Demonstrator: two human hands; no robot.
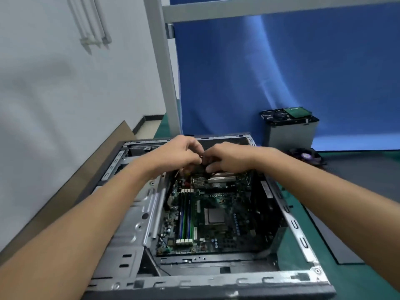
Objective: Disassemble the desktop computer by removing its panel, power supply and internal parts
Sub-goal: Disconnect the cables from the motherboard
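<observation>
The open desktop case point(303, 241) lies flat on the table with its side panel off. Inside, the green motherboard point(218, 215) shows a bare CPU point(214, 216) and blue and green memory slots point(185, 217). My left hand point(181, 152) and my right hand point(227, 158) meet over the far end of the board. Both have curled fingers pinching a small dark cable connector point(202, 162) with thin wires. The connector is mostly hidden by my fingers.
A removed power supply point(290, 133) stands at the back right with a hard drive point(285, 114) lying on top. A black fan point(306, 155) lies beside it. A grey panel point(331, 241) lies flat right of the case. Cardboard point(65, 191) leans at the left wall.
</observation>
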